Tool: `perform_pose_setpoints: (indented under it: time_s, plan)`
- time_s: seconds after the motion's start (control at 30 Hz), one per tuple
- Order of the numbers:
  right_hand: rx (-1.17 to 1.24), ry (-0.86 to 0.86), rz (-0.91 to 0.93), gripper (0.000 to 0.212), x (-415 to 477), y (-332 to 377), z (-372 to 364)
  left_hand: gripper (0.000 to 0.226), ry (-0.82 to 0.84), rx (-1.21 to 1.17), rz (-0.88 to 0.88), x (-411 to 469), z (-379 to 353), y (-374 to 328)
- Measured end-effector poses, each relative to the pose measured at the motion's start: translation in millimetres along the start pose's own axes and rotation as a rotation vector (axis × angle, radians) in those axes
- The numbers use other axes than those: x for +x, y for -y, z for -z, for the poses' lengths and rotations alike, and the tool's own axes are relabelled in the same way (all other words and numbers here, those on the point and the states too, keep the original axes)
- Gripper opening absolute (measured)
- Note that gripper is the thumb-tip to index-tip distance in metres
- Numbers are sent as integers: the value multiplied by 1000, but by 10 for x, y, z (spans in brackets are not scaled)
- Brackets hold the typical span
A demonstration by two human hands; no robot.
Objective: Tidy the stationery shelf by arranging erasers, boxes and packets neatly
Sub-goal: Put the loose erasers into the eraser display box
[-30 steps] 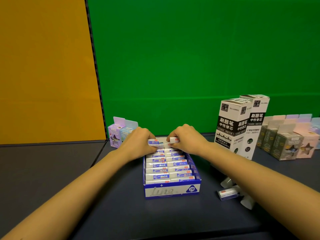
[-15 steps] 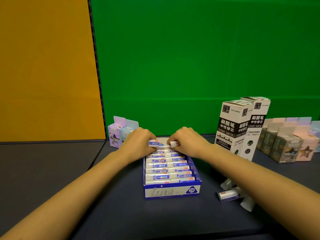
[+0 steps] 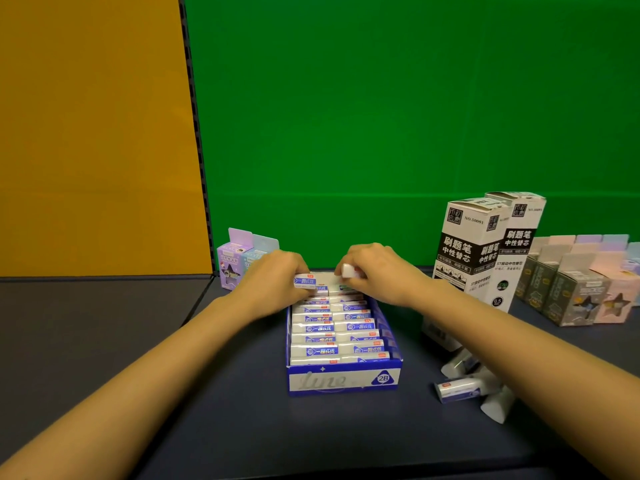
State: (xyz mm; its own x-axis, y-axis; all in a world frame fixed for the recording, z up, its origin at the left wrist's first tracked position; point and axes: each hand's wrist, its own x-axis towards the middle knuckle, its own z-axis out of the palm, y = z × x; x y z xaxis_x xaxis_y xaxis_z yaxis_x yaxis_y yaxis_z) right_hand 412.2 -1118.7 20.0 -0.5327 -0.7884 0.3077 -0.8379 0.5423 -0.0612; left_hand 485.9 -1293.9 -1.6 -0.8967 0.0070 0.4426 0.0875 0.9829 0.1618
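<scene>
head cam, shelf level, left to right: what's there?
Small lilac and pale-blue cardboard packets → left hand → blue-and-white open eraser box → right hand → tall white-and-black refill cartons → grey and pink star-window boxes.

Ahead of you, a green backdrop (image 3: 381,116) fills most of the view, flat and evenly lit, with a faint horizontal crease (image 3: 329,195) running across it low down. To your left sits an orange panel (image 3: 93,133), just as plain. Between the two, a black slotted strip (image 3: 195,133) runs from the top edge down, leaning slightly rightward as it descends. Below the orange panel you've got a dark grey board (image 3: 86,323), matte and slightly lighter than the surface beside it. A thin seam (image 3: 204,296) angles forward where the two sections meet.
</scene>
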Motion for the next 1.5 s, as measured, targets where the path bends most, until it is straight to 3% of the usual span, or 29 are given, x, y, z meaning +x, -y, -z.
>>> perform_pose_setpoints:
  time_s: [0.2,0.33,0.57,0.77,0.93,1.17,1.5]
  plan:
    - [131,26,-44,27,3,33,34,52,-33,-140,36,-86,176,-67]
    - [258,105,-41,13,-1,79,18,42,36,-174,59,-122,216,-102]
    - [142,136,59,28,-39,33,-21,28,200,-339,149,-163,271,-93]
    - [38,102,46,33,-79,14,-62,16,239,-263,63,-192,227,-24]
    - [-20,102,60,26,-69,43,-61,24,181,-111,8,-199,168,20]
    - [2,53,1,18,-112,20,-27,32,-34,-27,-31,-180,142,6]
    - [-67,94,-5,23,-179,83,24,36,-80,51,36,-134,81,-151]
